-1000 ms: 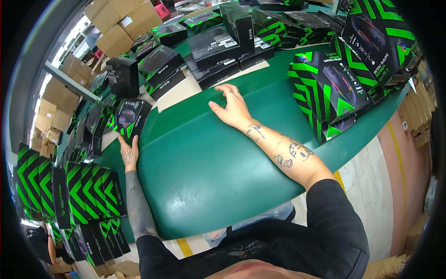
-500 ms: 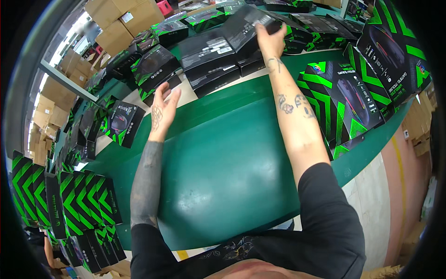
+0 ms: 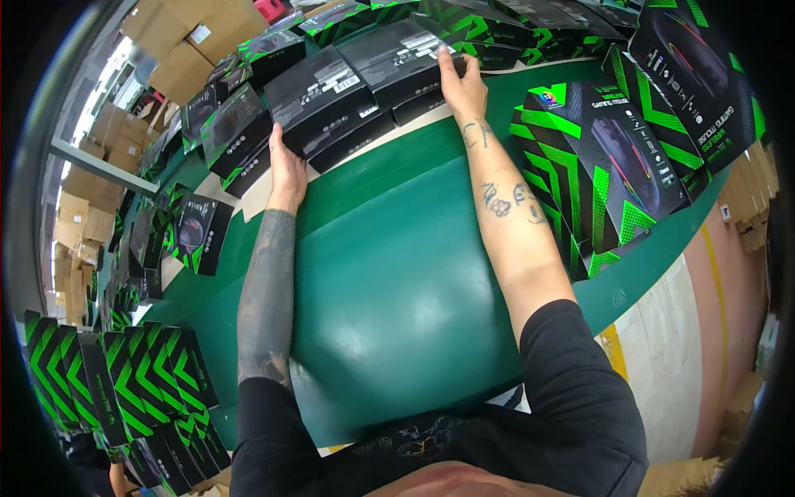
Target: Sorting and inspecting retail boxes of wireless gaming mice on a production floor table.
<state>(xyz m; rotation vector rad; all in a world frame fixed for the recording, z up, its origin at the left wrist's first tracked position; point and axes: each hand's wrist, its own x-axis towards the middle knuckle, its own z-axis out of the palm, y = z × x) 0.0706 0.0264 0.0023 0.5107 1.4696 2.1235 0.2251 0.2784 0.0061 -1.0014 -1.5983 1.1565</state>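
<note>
Two black mouse boxes lie side by side, back faces up, on top of other boxes at the far side of the table. My left hand (image 3: 286, 172) lies flat, fingers outstretched, against the near left corner of the left box (image 3: 313, 93). At the other end, my right hand (image 3: 464, 89) has its thumb over the near right corner of the right box (image 3: 392, 56), with the fingers along its side. Between them my hands bracket the pair. Under the two boxes, the front sides of lower boxes show.
Larger black-and-green mouse boxes (image 3: 625, 166) stand at the right of the green table mat (image 3: 397, 282). More boxes (image 3: 236, 128) line the far and left sides. Stacked green-chevron cartons (image 3: 157, 373) stand at lower left, and brown cartons (image 3: 195, 70) rise beyond.
The right box, tilted in my right hand before, now lies level against the left one. My left hand has moved from the air to the left box's side. The view has shifted slightly.
</note>
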